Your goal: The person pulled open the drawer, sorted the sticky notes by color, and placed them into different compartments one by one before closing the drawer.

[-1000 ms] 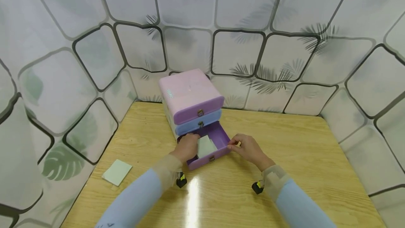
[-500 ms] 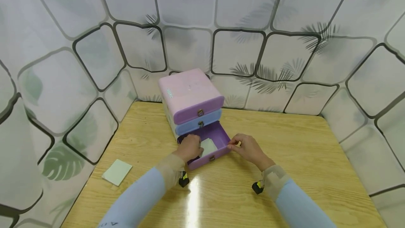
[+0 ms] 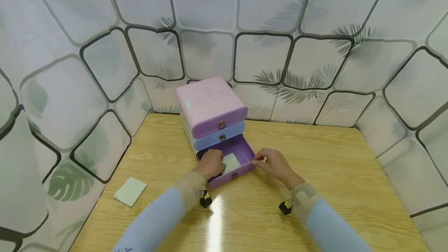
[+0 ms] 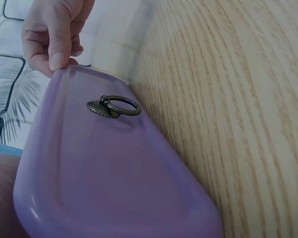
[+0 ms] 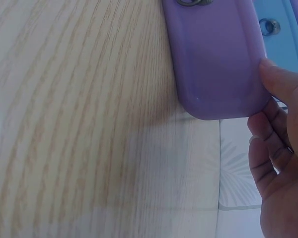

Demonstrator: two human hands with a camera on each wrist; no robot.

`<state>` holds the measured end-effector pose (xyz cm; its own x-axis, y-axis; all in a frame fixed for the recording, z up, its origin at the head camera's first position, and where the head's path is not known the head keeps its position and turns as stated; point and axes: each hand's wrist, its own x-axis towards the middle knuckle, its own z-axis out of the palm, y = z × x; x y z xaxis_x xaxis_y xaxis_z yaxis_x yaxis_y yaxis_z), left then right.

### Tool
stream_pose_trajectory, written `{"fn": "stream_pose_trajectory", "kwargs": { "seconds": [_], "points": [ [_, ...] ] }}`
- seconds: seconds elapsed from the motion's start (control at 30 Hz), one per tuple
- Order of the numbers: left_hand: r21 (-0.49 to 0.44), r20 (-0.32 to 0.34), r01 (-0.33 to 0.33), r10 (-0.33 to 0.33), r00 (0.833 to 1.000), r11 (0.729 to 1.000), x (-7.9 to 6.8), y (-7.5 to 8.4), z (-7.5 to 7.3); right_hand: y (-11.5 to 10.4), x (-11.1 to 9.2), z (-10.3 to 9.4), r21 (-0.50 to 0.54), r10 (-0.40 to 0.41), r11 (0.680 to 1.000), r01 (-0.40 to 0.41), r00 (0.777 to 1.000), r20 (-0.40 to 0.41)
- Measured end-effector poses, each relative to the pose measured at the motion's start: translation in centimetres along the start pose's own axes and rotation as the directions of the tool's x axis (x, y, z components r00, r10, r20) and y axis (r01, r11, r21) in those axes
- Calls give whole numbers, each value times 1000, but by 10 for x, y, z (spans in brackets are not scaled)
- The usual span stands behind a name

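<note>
The lowest purple drawer (image 3: 243, 149) of a small chest (image 3: 211, 106) is pulled out, and a pale green paper pad (image 3: 231, 161) lies inside it. My left hand (image 3: 210, 163) reaches down into the drawer's left side, over the pad's left part. Its fingertips are hidden, so what they hold does not show. Beside that hand, a dark item (image 3: 201, 154) shows at the drawer's left back. My right hand (image 3: 274, 164) pinches the drawer's right front corner between thumb and fingers, seen closely in the right wrist view. A bronze ring pull (image 4: 114, 106) hangs on the drawer front.
Another pale green paper pad (image 3: 130, 191) lies on the wooden table (image 3: 332, 189) at the left. Above the pulled-out drawer sit a blue drawer (image 3: 220, 135) and a purple drawer (image 3: 220, 121), both pushed in. Patterned curtains (image 3: 266, 57) surround the table.
My left hand has shifted slightly to the right within the drawer, covering more of the pad's left part. The right hand and the drawer have stayed in place.
</note>
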<state>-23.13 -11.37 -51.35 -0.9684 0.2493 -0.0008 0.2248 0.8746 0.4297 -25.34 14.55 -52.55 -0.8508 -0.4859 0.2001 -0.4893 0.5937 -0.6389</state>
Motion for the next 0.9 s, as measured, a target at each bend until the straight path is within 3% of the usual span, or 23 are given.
{"fn": "stream_pose_trajectory", "kwargs": {
  "seconds": [0.27, 0.5, 0.67, 0.9],
  "points": [
    [-41, 11, 30, -29, 1000, 999, -2, -1, 1, 0, 0, 1, 0, 5, 1000, -5, 1000, -3],
    [-58, -20, -8, 7, 1000, 998, -8, 1, -2, 0, 0, 1, 4, 2, 1000, -2, 1000, -6],
    [-65, -13, 3, -3, 1000, 998, -13, 3, -5, 0, 0, 1, 2, 2, 1000, -2, 1000, -7],
    [-33, -122, -77, 73, 990, 996, -32, -4, -16, 0, 0, -1, -6, 6, 1000, -6, 1000, -2]
  ]
}}
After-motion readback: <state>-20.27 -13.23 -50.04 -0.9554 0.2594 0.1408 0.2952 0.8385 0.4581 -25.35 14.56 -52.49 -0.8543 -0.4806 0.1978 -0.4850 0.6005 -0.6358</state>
